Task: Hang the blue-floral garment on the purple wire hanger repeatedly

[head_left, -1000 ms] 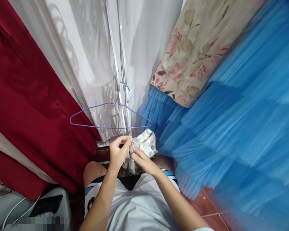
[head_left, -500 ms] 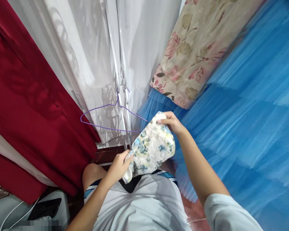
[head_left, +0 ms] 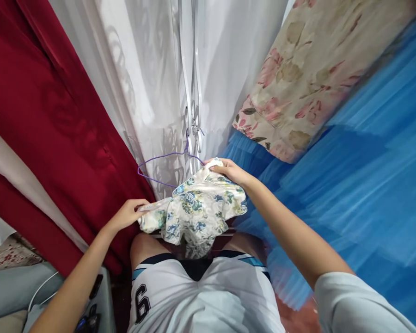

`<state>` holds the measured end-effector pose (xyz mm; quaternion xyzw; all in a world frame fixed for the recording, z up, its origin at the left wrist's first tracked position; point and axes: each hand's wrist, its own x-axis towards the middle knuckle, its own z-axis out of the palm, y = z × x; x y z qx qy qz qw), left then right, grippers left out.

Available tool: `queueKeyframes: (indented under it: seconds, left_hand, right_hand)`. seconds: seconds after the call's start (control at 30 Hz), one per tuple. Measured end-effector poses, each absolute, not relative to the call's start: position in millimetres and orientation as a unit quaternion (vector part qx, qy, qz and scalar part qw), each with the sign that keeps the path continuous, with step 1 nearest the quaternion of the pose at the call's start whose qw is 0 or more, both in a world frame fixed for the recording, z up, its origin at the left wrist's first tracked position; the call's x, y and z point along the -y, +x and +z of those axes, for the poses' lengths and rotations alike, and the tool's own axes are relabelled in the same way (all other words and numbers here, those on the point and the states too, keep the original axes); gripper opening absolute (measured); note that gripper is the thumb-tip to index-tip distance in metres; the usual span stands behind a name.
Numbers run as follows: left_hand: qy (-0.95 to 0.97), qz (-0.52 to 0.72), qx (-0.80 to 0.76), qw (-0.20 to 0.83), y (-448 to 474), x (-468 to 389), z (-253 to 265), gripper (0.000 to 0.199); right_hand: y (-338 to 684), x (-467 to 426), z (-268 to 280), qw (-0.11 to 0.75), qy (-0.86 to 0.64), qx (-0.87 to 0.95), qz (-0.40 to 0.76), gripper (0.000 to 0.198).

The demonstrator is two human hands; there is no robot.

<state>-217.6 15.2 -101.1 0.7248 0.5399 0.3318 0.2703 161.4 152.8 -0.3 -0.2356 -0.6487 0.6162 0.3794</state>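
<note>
A small white garment with a blue and yellow floral print [head_left: 197, 203] is stretched between my hands above my lap. My left hand [head_left: 129, 213] pinches its left end. At the upper right corner my right hand [head_left: 230, 170] grips it, thumb on top and fingers behind. The cloth's lower part hangs in loose folds. Just beyond it a purple wire hanger [head_left: 159, 156] hangs from white straps [head_left: 188, 83]; the garment hides the hanger's right part. I cannot make out what kind of garment it is.
White curtains [head_left: 145, 92] hang ahead, with a red curtain [head_left: 72, 120] on the left. On the right are a floral cloth [head_left: 284, 92] and layered blue tulle [head_left: 367, 185]. A grey seat with a white cable [head_left: 38, 291] stands at lower left.
My left hand has moved left and up, spreading the garment wider; its lower part now hangs in folds. My right hand keeps its hold. The view has shifted slightly left.
</note>
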Motion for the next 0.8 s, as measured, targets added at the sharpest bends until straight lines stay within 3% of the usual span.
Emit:
queueKeyframes:
  seconds: [0.1, 0.23, 0.3, 0.4, 0.47, 0.6, 0.67, 0.8]
  left_hand:
    - [0.771, 0.277, -0.558, 0.13, -260, -40, -86, 0.021]
    - [0.708, 0.341, -0.614, -0.072, -278, -89, -49, 0.029]
    - [0.678, 0.404, -0.612, -0.055, -265, -112, -30, 0.032]
    - [0.625, 0.525, -0.573, 0.072, -231, -134, -11, 0.034]
    - [0.59, 0.562, -0.569, 0.104, -210, -137, -6, 0.033]
    - [0.58, 0.517, -0.63, -0.007, -190, -121, -6, 0.023]
    - [0.595, 0.491, -0.636, -0.031, -183, -110, -4, 0.018]
    - [0.637, 0.487, -0.595, -0.047, -165, -92, 10, 0.028]
  right_hand:
    - [162, -153, 1, 0.383, -0.254, 0.666, 0.588, 0.033]
    - [159, -147, 2, 0.38, -0.27, 0.668, 0.58, 0.028]
    - [159, -146, 4, 0.374, -0.283, 0.659, 0.588, 0.028]
    - [164, -143, 3, 0.363, -0.289, 0.65, 0.602, 0.031]
    - [174, -139, -4, 0.376, -0.276, 0.662, 0.587, 0.034]
    - [204, -125, -27, 0.41, -0.311, 0.707, 0.485, 0.029]
    - [216, -118, -33, 0.427, -0.337, 0.708, 0.451, 0.038]
    - [218, -115, -13, 0.519, -0.341, 0.639, 0.454, 0.037]
